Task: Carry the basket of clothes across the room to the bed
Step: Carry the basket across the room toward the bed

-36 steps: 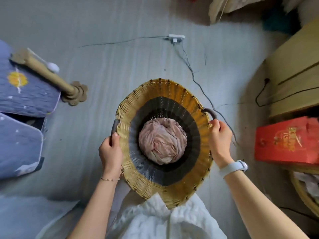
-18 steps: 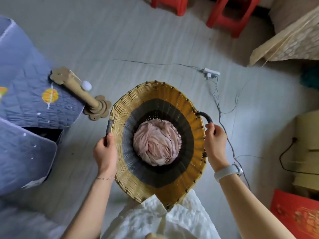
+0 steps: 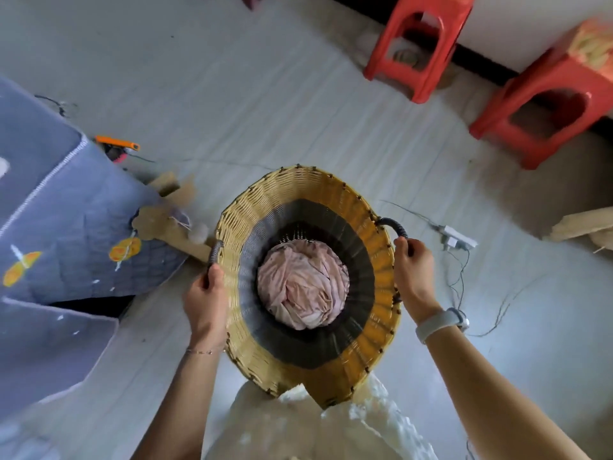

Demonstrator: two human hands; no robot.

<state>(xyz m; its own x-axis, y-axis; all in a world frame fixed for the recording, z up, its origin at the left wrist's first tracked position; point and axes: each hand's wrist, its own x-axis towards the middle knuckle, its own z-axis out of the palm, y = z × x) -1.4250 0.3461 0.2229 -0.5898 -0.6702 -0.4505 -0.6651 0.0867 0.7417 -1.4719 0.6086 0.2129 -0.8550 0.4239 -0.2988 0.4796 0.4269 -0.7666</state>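
A round woven basket (image 3: 298, 187), yellow at the rim with a dark band inside, hangs in front of my body above the floor. A bundle of pale pink clothes (image 3: 303, 287) lies at its bottom. My left hand (image 3: 207, 305) is closed around the dark handle on the basket's left side. My right hand (image 3: 413, 273) grips the dark loop handle on its right side; a pale watch sits on that wrist. The bed (image 3: 59, 220), covered in a grey-blue quilt with orange prints, lies at the left, close to the basket.
Two red plastic stools (image 3: 419, 44) (image 3: 547, 104) stand at the upper right by the wall. A white power strip (image 3: 456, 237) with thin cables lies on the floor right of the basket. A cardboard scratching post (image 3: 169, 224) and an orange tool (image 3: 116, 144) lie beside the bed.
The view has swung left and forward: the bed now lies closer to the basket, the red stools have come fully into view, and the boxes at the right are gone. Both hands keep their grip.
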